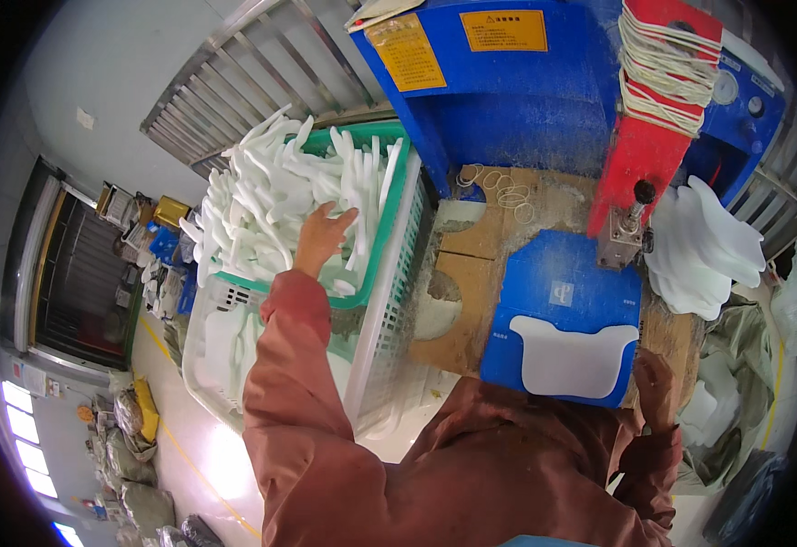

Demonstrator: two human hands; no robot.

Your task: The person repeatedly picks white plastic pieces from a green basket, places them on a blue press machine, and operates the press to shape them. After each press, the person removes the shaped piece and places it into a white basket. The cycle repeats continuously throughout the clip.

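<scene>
My left hand point(324, 239) reaches over a green basket point(402, 182) heaped with white foam pieces point(275, 187). Its fingers are apart, and nothing shows between them. Flat on a blue board point(544, 273), in front of me, lies one white shaped foam sheet point(570, 360) with two flared upper corners. Close to the right edge of that board is my right hand point(654, 387), low by the edge of the worktop. Its fingers are partly hidden, so I cannot make out their grip.
A blue machine point(508, 109) with a red arm point(649, 118) wound with cord stands over the cardboard-covered worktop point(467, 273). White foam sheets point(701, 246) are stacked at its right. Below the green basket sits a white crate point(376, 365). An open sack point(736, 401) stands at right.
</scene>
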